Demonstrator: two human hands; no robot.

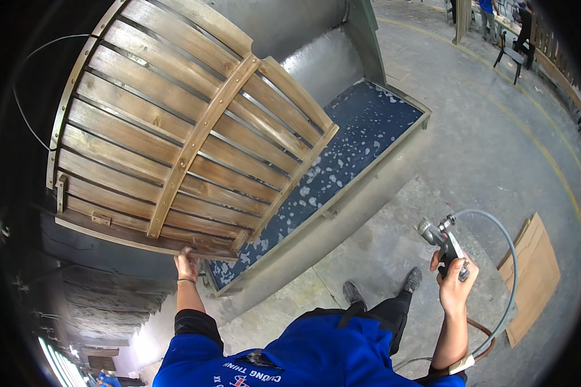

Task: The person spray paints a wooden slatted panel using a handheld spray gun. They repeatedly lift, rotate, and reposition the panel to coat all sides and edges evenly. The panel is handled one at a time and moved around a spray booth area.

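Panel [197, 142] of brown wooden slats, wider toward its curved left edge, stands tilted over a long metal trough [355, 201], covering much of it from where I look. My left hand [186, 266] grips its lower edge, near the right end of that edge, fingers bent against the wood; I cannot tell exactly how my thumb sits. A thin wire [14, 87] loops out from the panel's left edge. Dark blue liquid [316, 184] flecked with pale foam fills the trough, and a grey metal sheet [323, 61] rises behind.

My right hand [457, 277] is wrapped around the handle of a spray gun [447, 242], well apart from the panel, with the nozzle toward the upper left. Whether the trigger is pressed, I cannot tell. A grey hose [514, 264] curves from the gun down past my forearm. Flat brown boards [539, 277] lie on the concrete floor [445, 168] to my right, near the hose.
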